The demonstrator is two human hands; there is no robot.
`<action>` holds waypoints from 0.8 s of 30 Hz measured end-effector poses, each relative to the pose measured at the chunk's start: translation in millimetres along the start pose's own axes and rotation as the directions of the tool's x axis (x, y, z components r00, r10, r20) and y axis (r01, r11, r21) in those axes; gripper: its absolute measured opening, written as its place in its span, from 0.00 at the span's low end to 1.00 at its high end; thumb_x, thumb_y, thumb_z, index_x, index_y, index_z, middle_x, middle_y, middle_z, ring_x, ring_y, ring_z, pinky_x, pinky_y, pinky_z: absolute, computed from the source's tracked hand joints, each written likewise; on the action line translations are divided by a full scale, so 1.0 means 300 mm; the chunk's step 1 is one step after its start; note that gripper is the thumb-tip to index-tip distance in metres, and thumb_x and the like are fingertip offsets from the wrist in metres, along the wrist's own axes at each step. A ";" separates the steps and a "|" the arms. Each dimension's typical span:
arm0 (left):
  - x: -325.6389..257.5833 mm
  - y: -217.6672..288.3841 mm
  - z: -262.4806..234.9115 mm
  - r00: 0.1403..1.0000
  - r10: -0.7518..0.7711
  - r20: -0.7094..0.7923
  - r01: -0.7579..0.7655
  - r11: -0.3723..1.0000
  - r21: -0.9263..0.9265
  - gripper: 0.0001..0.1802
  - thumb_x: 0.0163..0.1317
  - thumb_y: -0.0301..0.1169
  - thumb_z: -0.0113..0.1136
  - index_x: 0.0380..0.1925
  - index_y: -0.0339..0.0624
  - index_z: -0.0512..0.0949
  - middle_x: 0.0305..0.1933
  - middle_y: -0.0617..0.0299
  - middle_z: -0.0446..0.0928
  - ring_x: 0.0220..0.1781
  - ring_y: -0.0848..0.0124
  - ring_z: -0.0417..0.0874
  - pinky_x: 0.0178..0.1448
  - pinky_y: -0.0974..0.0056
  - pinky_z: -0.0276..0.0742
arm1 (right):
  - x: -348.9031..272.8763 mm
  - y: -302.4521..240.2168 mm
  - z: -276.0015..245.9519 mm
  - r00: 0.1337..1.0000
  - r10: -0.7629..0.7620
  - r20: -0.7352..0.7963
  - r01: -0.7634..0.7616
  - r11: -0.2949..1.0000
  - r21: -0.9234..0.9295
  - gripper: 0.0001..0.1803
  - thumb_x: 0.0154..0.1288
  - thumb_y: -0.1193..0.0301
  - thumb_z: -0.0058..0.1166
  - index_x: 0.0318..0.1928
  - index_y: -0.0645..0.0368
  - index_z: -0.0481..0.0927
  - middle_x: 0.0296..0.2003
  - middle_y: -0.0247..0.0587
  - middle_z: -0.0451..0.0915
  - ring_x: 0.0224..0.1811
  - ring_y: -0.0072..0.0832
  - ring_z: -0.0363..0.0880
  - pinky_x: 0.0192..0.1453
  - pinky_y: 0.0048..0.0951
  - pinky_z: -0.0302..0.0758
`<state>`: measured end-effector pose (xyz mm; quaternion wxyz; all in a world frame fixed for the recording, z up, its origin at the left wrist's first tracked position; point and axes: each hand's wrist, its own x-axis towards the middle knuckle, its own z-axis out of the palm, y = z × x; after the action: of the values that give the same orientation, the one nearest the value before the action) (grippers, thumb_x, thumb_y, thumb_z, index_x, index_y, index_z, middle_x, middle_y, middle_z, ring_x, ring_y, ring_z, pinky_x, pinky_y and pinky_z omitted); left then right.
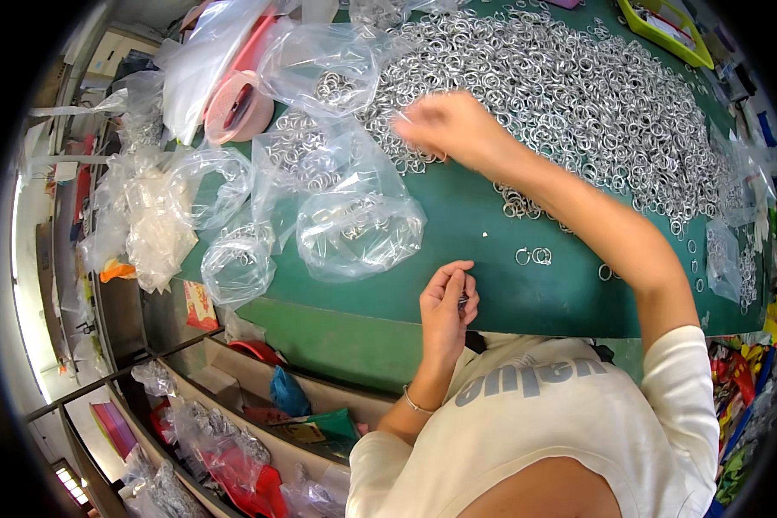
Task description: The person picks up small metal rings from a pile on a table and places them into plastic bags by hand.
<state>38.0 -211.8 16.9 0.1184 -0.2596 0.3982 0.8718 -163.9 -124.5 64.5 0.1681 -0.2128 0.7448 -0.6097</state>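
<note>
On the green desk (535,304), metal rings (570,95) lie heaped around the right hand (453,125), its grip too blurred to tell, while the left hand (445,302), curled narrowly around a few rings, should probably cup snugly so small pickups join them without spilling.

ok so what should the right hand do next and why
Probably pick a ring or two from the pile of metal rings and bring them to the left hand: the right hand, though blurred, is over the pile's left part, and the left is curled around what look like a few metal pieces.
</note>
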 end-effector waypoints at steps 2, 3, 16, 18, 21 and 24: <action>0.006 -0.002 -0.005 0.997 -0.042 0.067 0.049 0.994 -0.100 0.09 0.65 0.29 0.47 0.41 0.35 0.71 0.23 0.67 0.65 0.19 0.81 0.61 0.18 0.78 0.53 | 0.173 0.040 0.035 0.923 -0.371 -0.103 0.372 0.928 -0.003 0.16 0.59 0.65 0.53 0.41 0.66 0.78 0.30 0.44 0.80 0.31 0.26 0.78 0.37 0.28 0.74; 0.001 -0.012 -0.015 0.993 -0.074 0.097 0.088 0.984 -0.154 0.10 0.65 0.29 0.47 0.42 0.35 0.71 0.24 0.67 0.65 0.20 0.80 0.62 0.19 0.78 0.54 | 0.196 0.053 0.023 0.932 -0.355 -0.080 0.354 0.935 -0.024 0.18 0.59 0.65 0.53 0.45 0.66 0.76 0.33 0.46 0.80 0.35 0.29 0.78 0.41 0.29 0.74; 0.055 -0.015 -0.009 0.918 -0.119 0.379 0.324 0.777 -0.540 0.31 0.69 0.44 0.31 0.62 0.28 0.52 0.69 0.42 0.45 0.71 0.51 0.45 0.71 0.50 0.44 | -0.591 0.168 -0.012 0.995 -0.095 0.018 0.077 0.668 -0.741 0.14 0.47 0.73 0.59 0.36 0.64 0.76 0.34 0.41 0.72 0.41 0.38 0.69 0.46 0.36 0.68; 0.051 -0.020 -0.002 0.906 -0.113 0.408 0.367 0.691 -0.623 0.31 0.69 0.43 0.31 0.62 0.27 0.52 0.69 0.43 0.44 0.72 0.51 0.43 0.71 0.49 0.43 | -0.596 0.210 -0.003 0.981 -0.184 -0.057 0.097 0.727 -0.680 0.13 0.48 0.78 0.58 0.36 0.65 0.75 0.32 0.42 0.71 0.37 0.39 0.70 0.40 0.34 0.68; 0.048 -0.033 0.005 0.918 -0.097 0.385 0.339 0.696 -0.633 0.32 0.68 0.45 0.31 0.62 0.27 0.52 0.70 0.43 0.44 0.72 0.50 0.42 0.71 0.48 0.43 | -0.589 0.228 -0.003 0.979 -0.140 -0.149 0.037 0.838 -0.545 0.11 0.50 0.79 0.57 0.36 0.66 0.75 0.30 0.40 0.73 0.32 0.34 0.72 0.36 0.29 0.69; 0.043 -0.035 0.020 0.911 -0.087 0.403 0.343 0.701 -0.625 0.32 0.68 0.45 0.31 0.62 0.28 0.52 0.70 0.44 0.43 0.72 0.50 0.42 0.71 0.48 0.42 | -0.597 0.197 -0.019 0.954 0.174 -0.245 -0.202 0.974 -0.097 0.07 0.57 0.77 0.54 0.37 0.65 0.76 0.29 0.37 0.75 0.27 0.26 0.73 0.33 0.24 0.69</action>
<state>29.3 -200.4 6.6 0.1846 -0.1741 -0.0114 0.9672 -20.7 -16.3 6.1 0.1228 -0.0769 0.8119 -0.5656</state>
